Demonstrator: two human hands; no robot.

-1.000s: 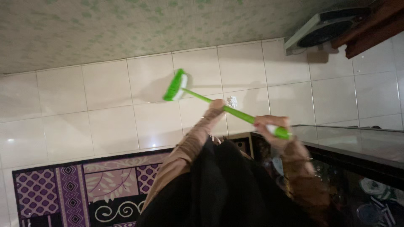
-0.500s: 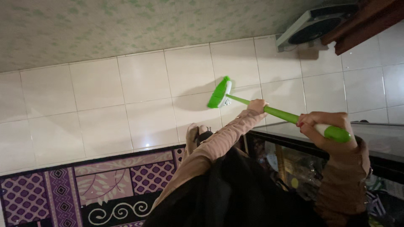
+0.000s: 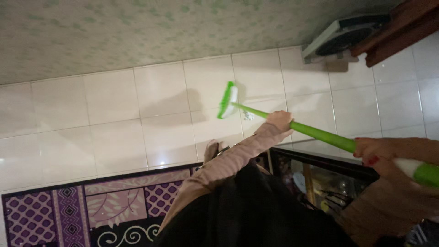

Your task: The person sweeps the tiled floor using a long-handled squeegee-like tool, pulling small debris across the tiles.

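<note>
Your left hand (image 3: 280, 120) wraps its fingers around the green broom (image 3: 292, 124) handle mid-shaft. Your right hand (image 3: 388, 153), at four o'clock from it, clenches the handle's end. The bristle head rests on the white tiled floor (image 3: 114, 119) at ten o'clock.

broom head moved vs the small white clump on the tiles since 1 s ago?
Yes. The green broom head was left of the small white clump on the tiles and farther from it; now it is close beside it, still on its left, with both hands gripping the handle.

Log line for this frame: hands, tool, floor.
left hand: grips broom handle midway | right hand: grips handle end | green broom: head on white tiled floor | small debris beside head
</note>
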